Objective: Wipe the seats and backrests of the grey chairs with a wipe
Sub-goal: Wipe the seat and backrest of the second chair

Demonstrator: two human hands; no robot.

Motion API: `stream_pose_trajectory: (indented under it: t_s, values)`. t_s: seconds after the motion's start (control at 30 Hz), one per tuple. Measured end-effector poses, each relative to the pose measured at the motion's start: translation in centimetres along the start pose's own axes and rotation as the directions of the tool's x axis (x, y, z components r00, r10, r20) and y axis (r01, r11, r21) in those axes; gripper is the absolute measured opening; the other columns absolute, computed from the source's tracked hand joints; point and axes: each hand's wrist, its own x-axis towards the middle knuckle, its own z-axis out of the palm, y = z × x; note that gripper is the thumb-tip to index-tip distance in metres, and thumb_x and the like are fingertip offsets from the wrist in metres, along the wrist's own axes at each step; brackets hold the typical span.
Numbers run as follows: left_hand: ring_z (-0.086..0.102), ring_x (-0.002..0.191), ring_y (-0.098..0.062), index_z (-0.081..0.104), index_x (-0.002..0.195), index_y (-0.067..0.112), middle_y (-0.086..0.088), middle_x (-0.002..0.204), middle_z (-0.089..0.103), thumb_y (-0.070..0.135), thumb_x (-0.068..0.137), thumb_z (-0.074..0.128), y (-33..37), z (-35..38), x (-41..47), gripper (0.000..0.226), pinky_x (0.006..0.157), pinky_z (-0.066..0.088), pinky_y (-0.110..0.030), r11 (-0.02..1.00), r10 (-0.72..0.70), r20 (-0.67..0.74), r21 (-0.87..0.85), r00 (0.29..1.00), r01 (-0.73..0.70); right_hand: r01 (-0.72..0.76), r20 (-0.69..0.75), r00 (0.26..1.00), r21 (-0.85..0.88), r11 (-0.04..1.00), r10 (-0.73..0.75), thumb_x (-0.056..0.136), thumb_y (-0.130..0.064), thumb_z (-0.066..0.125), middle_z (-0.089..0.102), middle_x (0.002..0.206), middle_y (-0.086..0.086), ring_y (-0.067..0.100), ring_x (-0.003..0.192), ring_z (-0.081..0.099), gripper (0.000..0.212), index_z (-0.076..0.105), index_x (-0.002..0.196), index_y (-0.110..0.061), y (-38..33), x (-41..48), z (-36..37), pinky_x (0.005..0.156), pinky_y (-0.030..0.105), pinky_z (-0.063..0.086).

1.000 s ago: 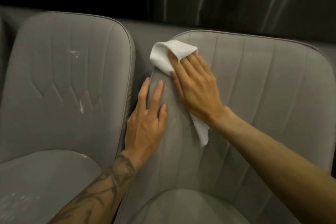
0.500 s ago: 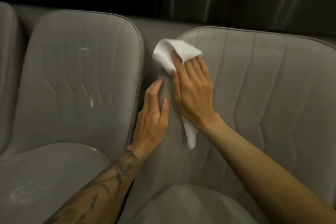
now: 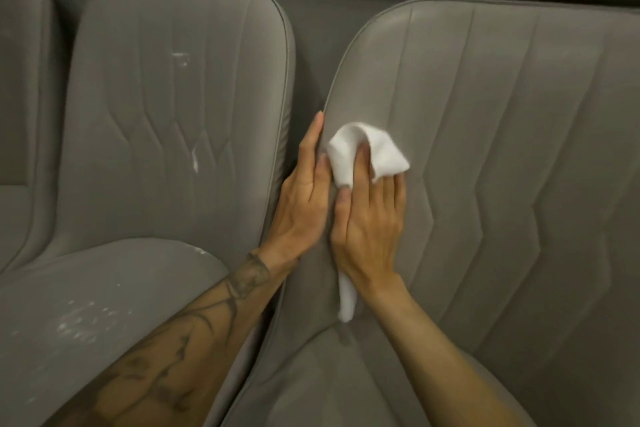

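Two grey padded chairs stand side by side. My right hand (image 3: 370, 225) presses a white wipe (image 3: 367, 149) flat against the left part of the right chair's backrest (image 3: 502, 149). The wipe folds over my fingertips and its tail hangs out below my wrist. My left hand (image 3: 304, 198) rests flat along that backrest's left edge with fingers straight, right beside the wipe. The right chair's seat (image 3: 329, 385) lies below my arms. The left chair's backrest (image 3: 173, 114) carries white smears, and its seat (image 3: 104, 305) is speckled with white spots.
A third grey chair (image 3: 20, 80) shows at the far left edge. A grey ledge and a dark wall run behind the backrests. Only a narrow gap separates the two chairs.
My right hand has slid the wipe down from the backrest's top left corner to its middle left. My left hand shifted to the backrest's edge, and my view moved closer and to the left.
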Motion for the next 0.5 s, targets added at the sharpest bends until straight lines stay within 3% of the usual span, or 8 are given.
stream_pose_trajectory:
  t_s: [0.13,0.3,0.5]
  values:
    - [0.055,0.108,0.025,0.019,0.153,0.063,0.054,0.122,0.048,0.044,0.109,0.031,-0.7,0.1,0.1,0.049,0.089,0.040,0.002,1.000,0.013,-0.020,0.022,1.000,-0.013,-0.060,-0.038,0.997,0.044,0.997,0.062,0.109,-0.028,0.027,0.017,0.168,0.000,0.021,0.154,0.023,0.055,0.016,0.161,-0.011,-0.7,-3.1,1.2,0.125,0.043,0.019]
    - [0.031,0.137,0.023,0.020,0.159,0.045,0.057,0.145,0.023,0.035,0.111,0.032,-0.7,0.3,0.0,0.051,0.107,0.025,0.001,0.996,0.093,-0.027,0.020,0.995,-0.092,-0.019,0.137,0.990,0.018,1.000,0.017,0.106,-0.023,0.034,0.037,0.159,0.009,0.032,0.145,0.041,0.054,0.025,0.159,-0.019,0.2,-11.6,-0.3,0.120,0.053,0.032]
    - [0.037,0.140,0.010,0.013,0.156,0.059,0.058,0.144,0.019,0.046,0.108,0.029,-0.6,0.3,-0.1,0.052,0.106,0.028,0.001,0.990,0.108,-0.020,0.089,0.994,-0.106,-0.001,-0.104,0.994,-0.193,0.981,-0.019,0.107,-0.025,0.033,0.042,0.157,0.015,0.030,0.148,0.036,0.050,0.037,0.155,-0.011,3.7,3.3,-1.5,0.126,0.050,0.017]
